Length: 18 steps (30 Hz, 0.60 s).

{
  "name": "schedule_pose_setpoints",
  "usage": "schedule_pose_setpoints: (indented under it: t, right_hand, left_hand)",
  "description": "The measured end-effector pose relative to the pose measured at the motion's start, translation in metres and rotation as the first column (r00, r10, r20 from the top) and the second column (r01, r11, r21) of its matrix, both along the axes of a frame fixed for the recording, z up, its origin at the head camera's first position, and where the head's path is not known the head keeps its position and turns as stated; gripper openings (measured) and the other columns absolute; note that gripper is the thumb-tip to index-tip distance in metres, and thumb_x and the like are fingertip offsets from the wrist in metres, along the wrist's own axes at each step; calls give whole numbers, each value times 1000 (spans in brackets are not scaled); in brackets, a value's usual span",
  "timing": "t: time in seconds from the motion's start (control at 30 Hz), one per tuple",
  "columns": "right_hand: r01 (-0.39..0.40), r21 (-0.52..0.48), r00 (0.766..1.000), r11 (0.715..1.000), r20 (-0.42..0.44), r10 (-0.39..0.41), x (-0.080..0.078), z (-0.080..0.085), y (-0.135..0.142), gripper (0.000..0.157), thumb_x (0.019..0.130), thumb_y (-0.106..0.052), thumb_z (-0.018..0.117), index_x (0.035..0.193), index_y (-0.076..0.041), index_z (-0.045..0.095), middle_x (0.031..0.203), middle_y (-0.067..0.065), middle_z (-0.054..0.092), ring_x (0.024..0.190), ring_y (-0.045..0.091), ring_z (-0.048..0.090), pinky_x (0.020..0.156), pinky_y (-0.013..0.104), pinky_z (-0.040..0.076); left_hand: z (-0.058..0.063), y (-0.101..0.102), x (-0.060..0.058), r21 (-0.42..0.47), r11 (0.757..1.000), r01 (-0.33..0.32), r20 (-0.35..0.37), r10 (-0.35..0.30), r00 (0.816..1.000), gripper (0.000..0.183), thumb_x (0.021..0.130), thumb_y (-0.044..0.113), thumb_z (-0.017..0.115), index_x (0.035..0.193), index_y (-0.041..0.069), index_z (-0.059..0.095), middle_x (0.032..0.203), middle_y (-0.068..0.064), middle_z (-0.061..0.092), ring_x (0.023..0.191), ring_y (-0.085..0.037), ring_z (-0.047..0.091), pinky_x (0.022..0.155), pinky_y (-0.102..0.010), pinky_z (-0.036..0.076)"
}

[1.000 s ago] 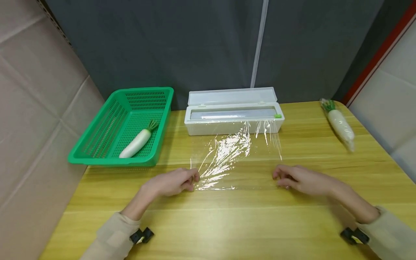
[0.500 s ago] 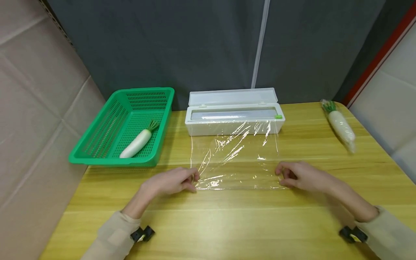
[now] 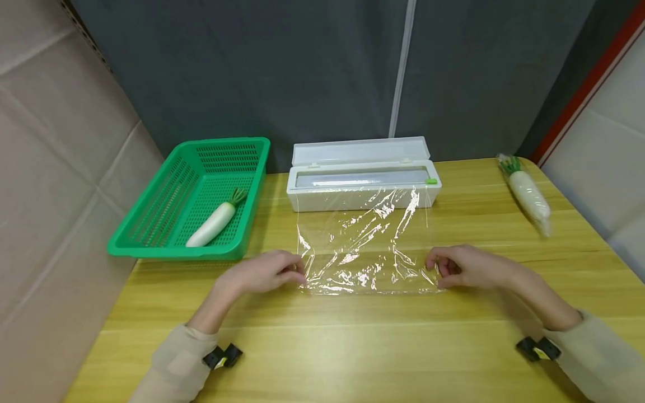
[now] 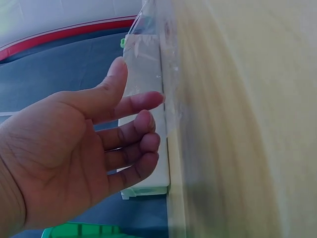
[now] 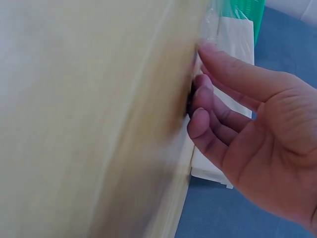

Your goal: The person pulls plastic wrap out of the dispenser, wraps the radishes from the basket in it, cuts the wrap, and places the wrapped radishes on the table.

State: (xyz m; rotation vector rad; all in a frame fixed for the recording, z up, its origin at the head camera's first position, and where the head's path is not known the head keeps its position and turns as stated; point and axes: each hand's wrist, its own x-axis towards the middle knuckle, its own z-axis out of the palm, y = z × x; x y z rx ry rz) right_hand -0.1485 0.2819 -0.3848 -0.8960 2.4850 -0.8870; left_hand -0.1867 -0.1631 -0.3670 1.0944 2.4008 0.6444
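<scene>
A sheet of clear plastic wrap (image 3: pixel 363 252) runs toward me over the wooden table from a white wrap dispenser (image 3: pixel 363 198), whose lid stands raised. At the sheet's near left corner is my left hand (image 3: pixel 267 272), fingers loosely bent. In the left wrist view its thumb (image 4: pixel 117 74) stands apart from the index fingertip, with nothing pinched between them. My right hand (image 3: pixel 468 267) holds the near right corner between curled fingers and thumb; creases in the wrap run into that grip. In the right wrist view the right thumb (image 5: pixel 233 69) partly hides the index finger.
A green basket (image 3: pixel 242 235) at the left contains one white radish (image 3: pixel 211 225). Another radish (image 3: pixel 529 193), wrapped in clear film, lies at the far right of the table (image 3: pixel 353 352). A dark curtain (image 3: pixel 252 73) hangs behind the dispenser.
My right hand has come up against the wrap's near right corner, and fresh creases show there. My left hand has risen slightly, its fingers shifting at the left corner.
</scene>
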Motion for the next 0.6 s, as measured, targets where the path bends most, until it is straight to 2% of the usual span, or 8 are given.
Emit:
schedule_pose_setpoints:
  t: [0.13, 0.33, 0.47, 0.6]
  right_hand:
    - [-9, -2, 1000, 1000, 19, 9, -1, 2, 0, 27, 87, -13, 80, 106, -12, 61, 75, -9, 55, 68, 4, 50, 62, 23, 45]
    - [-14, -4, 999, 1000, 30, 14, -4, 5, -3, 27, 87, -14, 80, 104, -12, 59, 75, -9, 55, 67, 4, 49, 62, 24, 43]
    - [-12, -1, 999, 1000, 36, 12, -4, 5, -4, 27, 87, -16, 80, 103, -12, 59, 74, -10, 54, 67, 3, 49, 62, 24, 42]
    - [-2, 13, 999, 1000, 37, 2, -5, 4, -5, 27, 87, -16, 80, 103, -12, 59, 73, -10, 54, 66, 3, 49, 63, 24, 42]
  left_hand:
    - [6, -2, -5, 31, 999, -26, -17, 27, 999, 15, 103, 25, 60, 104, 13, 69, 89, 3, 65, 76, -9, 55, 70, -29, 51]
    - [15, -2, -10, 60, 996, -59, -102, 65, 993, 12, 103, 23, 62, 103, 13, 68, 79, -3, 60, 68, -10, 50, 62, -28, 46]
    - [22, -3, -11, 77, 993, -94, -164, 105, 981, 14, 103, 26, 61, 106, 14, 68, 82, -3, 62, 73, -12, 53, 68, -31, 48]
    - [29, -5, -13, 114, 987, -117, -239, 142, 961, 17, 102, 26, 62, 109, 11, 68, 92, 1, 63, 86, -15, 56, 79, -36, 50]
